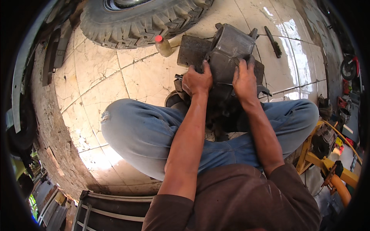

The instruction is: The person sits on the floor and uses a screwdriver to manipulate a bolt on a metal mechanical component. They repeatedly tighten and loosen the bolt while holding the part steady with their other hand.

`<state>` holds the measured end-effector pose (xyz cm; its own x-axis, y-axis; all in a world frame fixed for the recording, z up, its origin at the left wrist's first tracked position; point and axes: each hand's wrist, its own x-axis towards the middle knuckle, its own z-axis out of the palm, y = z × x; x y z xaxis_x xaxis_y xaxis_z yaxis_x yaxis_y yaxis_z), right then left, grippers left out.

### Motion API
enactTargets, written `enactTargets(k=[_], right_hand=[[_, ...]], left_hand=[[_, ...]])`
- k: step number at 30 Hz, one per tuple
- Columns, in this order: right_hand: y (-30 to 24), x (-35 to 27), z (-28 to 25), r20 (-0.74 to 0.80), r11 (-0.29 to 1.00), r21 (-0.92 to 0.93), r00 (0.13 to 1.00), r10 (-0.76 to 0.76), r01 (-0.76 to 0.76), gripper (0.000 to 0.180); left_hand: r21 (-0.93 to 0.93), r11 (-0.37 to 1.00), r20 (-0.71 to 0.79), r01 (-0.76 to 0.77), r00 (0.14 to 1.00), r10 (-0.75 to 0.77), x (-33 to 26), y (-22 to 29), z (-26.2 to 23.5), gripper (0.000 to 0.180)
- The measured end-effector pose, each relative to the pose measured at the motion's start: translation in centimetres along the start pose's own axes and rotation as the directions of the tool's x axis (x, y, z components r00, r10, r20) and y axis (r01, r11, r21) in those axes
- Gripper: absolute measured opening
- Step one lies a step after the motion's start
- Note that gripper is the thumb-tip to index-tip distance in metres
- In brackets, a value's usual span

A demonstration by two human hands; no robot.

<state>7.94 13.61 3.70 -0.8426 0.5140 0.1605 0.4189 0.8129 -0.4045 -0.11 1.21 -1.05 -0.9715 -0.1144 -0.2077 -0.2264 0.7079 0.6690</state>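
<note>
In front of my crossed legs sits a bulky dark metal casing (232, 48), greasy, with a faceted body and a round opening at its far left end. It looks like a gearbox housing, tilted over other dark parts. My left hand (198, 80) grips its near left edge, thumb and forefinger raised against the side. On the near right side, my right hand (245, 79) holds it with fingers laid over the top surface. A dark flat block (190, 51) lies under and left of the casing. What sits beneath it, between my legs, is mostly hidden in shadow.
A big treaded tyre (150, 29) lies at the far left on the tiled floor (96, 84). Near it stands a small bottle with a red cap (163, 46). A black brush (273, 42) rests right of the casing. Yellow metal equipment (327, 165) stands at my right.
</note>
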Motion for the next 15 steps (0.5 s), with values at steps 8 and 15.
enactTargets(k=[8, 15], right_hand=[[-1.1, 0.2, -0.8, 0.089, 0.996, 0.043, 0.993, 0.075, -0.079, 0.033], [0.1, 0.9, -1.9, 0.104, 0.997, 0.075, 0.995, -0.006, -0.002, 0.03]], left_hand=[[0.002, 1.0, -0.019, 0.001, 1.0, -0.001, -0.2, -0.2, 0.0, 0.065], [0.014, 1.0, -0.022, 0.013, 1.0, -0.012, -0.1, 0.2, -0.4, 0.066]])
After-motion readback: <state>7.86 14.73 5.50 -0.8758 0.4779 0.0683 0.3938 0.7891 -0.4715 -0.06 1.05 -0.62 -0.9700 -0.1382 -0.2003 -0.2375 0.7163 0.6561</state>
